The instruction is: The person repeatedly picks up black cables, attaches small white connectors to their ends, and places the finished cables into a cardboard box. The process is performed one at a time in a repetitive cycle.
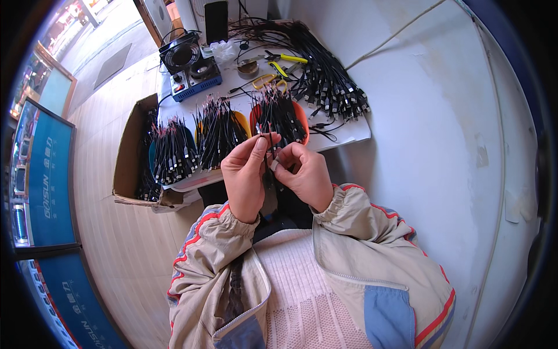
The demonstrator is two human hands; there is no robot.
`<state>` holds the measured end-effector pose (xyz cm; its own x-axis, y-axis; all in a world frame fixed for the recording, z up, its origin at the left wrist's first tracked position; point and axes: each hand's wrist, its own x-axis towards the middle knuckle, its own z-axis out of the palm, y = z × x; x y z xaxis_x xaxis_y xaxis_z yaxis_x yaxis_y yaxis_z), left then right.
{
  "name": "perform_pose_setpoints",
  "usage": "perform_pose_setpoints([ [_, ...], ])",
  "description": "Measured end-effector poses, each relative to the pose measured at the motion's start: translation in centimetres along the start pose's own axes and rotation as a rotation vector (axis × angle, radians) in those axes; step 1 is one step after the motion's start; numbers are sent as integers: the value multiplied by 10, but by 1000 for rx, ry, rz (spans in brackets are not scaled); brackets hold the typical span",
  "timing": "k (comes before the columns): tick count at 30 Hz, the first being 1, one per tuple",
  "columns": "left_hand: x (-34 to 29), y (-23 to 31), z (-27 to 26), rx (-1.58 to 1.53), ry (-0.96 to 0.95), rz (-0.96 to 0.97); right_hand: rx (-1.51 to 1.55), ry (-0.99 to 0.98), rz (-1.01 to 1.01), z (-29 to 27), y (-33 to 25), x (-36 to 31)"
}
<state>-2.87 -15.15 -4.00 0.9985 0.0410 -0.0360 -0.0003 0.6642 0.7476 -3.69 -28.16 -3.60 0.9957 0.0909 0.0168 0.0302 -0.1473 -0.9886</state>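
fingers [258, 148] of left hand [243, 173] pinched tight on a thin black cable [267, 157]; right hand [307, 178] curled in beside it, can't tell its exact grip. cable sits between hands, before a smooth curved orange bowl [303, 121] of flexible black leads [281, 116], reddish wire tips up

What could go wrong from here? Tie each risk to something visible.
The dark cable, pinched by the left hand and right hand, could slip. The black cable pile reaches the edge of the white table, so some might slide off. Short cables packed in the red-orange container could tangle.
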Motion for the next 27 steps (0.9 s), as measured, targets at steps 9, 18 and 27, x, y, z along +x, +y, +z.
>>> perform_pose_setpoints([
  [9,-11,-2,2,282,-57,126,-296,-82,-162,1,-6,-8],
  [18,-16,1,0,301,-139,15,294,-201,-64,-35,-20,18],
  [27,-13,5,-2,147,-208,-181,515,-277,3,-36,0,22],
])
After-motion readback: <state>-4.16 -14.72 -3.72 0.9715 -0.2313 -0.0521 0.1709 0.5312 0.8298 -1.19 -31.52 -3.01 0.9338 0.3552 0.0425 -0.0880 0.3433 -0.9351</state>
